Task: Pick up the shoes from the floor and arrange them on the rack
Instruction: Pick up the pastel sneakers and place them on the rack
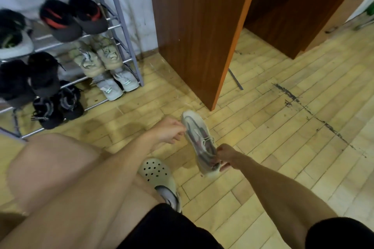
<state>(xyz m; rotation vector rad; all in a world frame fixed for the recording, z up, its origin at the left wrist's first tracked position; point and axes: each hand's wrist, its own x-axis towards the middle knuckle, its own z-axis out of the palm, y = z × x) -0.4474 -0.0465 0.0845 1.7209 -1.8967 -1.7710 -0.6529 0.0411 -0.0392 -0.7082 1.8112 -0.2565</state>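
A pale sneaker (200, 143) is held above the wooden floor (283, 127), the right hand (225, 157) clamped on its heel and the left hand (169, 130) pinching its toe end. The rack (121, 32) stands far left, nearly filled; bare floor lies between.

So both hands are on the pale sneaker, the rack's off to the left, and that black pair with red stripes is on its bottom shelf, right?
Not quite. In the head view the black pair with red stripes sits on an upper shelf of the rack, not the bottom. Both the left hand and right hand do hold the pale sneaker.
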